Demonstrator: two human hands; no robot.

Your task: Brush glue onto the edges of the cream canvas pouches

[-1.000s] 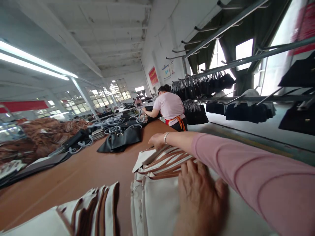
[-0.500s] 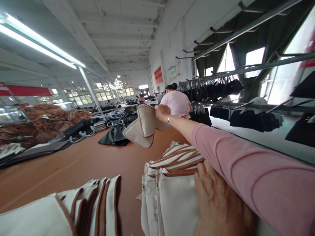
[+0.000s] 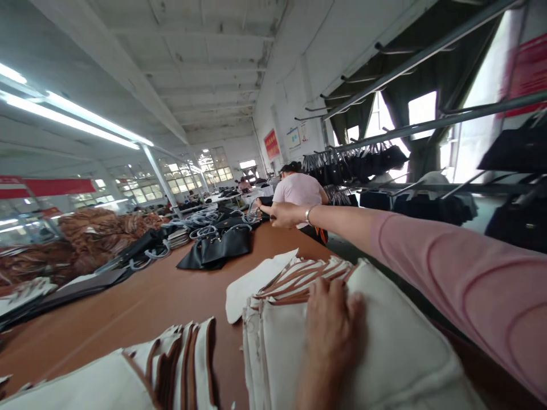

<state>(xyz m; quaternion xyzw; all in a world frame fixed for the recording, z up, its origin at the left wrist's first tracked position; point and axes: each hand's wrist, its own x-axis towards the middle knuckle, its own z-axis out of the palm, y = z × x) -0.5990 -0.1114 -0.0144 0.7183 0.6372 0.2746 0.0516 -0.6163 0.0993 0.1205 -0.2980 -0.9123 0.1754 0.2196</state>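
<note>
My left hand (image 3: 333, 327) lies palm down on a stack of off-white padded pieces with brown edges (image 3: 282, 336), its fingers slightly spread and partly blurred. My right hand (image 3: 288, 215), with a silver bracelet at the wrist, reaches out above the far side of the table. Nothing shows in its loosely bent fingers. A flat off-white piece (image 3: 250, 287) lies at the stack's far left edge. Another large off-white piece (image 3: 397, 330) stretches to the right of my left hand.
A second stack of white and brown pieces (image 3: 106, 373) lies at the lower left of the brown table (image 3: 171, 296). Black bags (image 3: 217, 247) sit beyond. A person in a light top (image 3: 297, 191) is ahead, near racks of hanging black bags (image 3: 359, 165).
The beige piece is no longer in my right hand. An off-white piece now shows at the stack's far left. My left hand has moved left over the stack, and the view has shifted.
</note>
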